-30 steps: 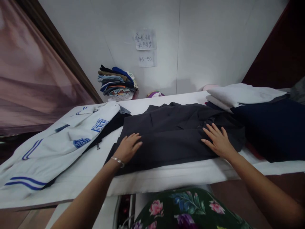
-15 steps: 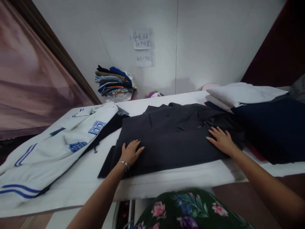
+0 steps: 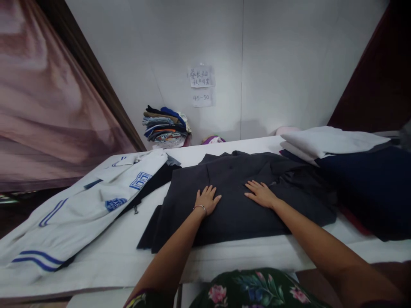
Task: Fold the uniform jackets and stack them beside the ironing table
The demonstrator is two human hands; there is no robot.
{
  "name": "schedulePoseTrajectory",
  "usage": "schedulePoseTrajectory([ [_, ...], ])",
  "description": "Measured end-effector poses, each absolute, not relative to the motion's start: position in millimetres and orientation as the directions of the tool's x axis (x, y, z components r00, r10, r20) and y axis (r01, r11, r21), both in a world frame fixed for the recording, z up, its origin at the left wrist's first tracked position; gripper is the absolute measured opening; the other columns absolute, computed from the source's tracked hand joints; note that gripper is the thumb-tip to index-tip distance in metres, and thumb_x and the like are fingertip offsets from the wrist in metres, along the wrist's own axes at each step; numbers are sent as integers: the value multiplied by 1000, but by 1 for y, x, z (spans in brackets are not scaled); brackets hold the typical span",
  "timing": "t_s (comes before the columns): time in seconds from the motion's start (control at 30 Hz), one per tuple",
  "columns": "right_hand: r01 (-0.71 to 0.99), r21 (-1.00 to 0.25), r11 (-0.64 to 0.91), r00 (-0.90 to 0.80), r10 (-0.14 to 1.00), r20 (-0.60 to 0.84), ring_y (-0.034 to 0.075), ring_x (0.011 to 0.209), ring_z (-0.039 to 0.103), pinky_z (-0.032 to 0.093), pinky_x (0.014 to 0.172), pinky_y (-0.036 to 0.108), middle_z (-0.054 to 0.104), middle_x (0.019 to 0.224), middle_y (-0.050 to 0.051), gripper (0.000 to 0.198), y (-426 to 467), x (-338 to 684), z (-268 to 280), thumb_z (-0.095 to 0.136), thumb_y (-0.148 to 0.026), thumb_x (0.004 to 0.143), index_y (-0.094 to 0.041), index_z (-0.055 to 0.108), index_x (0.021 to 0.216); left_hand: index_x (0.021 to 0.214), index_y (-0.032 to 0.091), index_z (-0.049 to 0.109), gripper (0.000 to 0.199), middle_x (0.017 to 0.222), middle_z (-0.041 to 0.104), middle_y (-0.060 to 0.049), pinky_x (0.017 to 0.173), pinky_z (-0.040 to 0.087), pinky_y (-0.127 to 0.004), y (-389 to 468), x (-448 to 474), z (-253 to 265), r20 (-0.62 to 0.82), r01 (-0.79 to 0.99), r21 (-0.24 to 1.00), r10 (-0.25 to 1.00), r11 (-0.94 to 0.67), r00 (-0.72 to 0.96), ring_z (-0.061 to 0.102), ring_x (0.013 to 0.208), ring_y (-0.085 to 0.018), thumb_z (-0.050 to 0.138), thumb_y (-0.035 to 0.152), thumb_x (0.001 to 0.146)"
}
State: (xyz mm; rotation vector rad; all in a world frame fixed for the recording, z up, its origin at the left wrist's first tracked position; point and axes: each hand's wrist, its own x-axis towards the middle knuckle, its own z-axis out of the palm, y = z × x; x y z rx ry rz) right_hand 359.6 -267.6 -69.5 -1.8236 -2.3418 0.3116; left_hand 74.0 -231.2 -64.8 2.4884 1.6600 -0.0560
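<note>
A dark grey garment (image 3: 231, 222) is spread across the white table (image 3: 122, 256) in front of me, partly folded, with wrinkles at its right end. My left hand (image 3: 207, 200) lies flat on its middle, fingers spread. To the right, my right hand (image 3: 260, 193) also rests flat on the cloth, fingers apart. Neither hand grips anything. On the left lies a white jacket (image 3: 96, 209) with blue stripes and blue lettering, on top of a black piece of cloth (image 3: 154, 184).
Folded white cloth (image 3: 334, 139) and a navy garment (image 3: 366, 184) are heaped at the right. A stack of folded clothes (image 3: 167, 126) stands against the wall behind the table, below handwritten paper signs (image 3: 202, 85). A pinkish curtain (image 3: 58, 111) hangs at the left.
Both hands have moved in toward the middle of the dark grey garment and lie closer together. My view has tilted up a little and shifted left.
</note>
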Motion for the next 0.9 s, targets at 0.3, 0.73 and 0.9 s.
schedulePoseTrajectory([
  [0.3,932,-260,252,-243,968,65,24,138,27,22,110,49,39,146,6,63,-270,370,-85,28,-61,90,-23,44,138,139,25,41,61,147,37,-4,111,11,-56,-249,62,-54,-49,956,81,957,-283,287,25,137,-25,18,57,92],
  [0.73,945,-226,235,-204,967,150,27,136,30,21,108,56,43,143,8,57,-275,361,-80,31,-57,89,-25,49,133,141,20,38,59,150,31,-6,112,12,-54,-297,2,-66,70,1000,22,997,-22,20,22,139,-26,24,52,93],
  [0.9,912,-207,353,-314,928,199,25,137,28,21,109,53,39,146,6,59,-304,342,-79,30,-58,90,-26,42,138,140,19,40,58,149,33,-8,111,13,-55,-292,0,-62,60,1000,27,998,-15,14,24,138,-26,27,50,92],
])
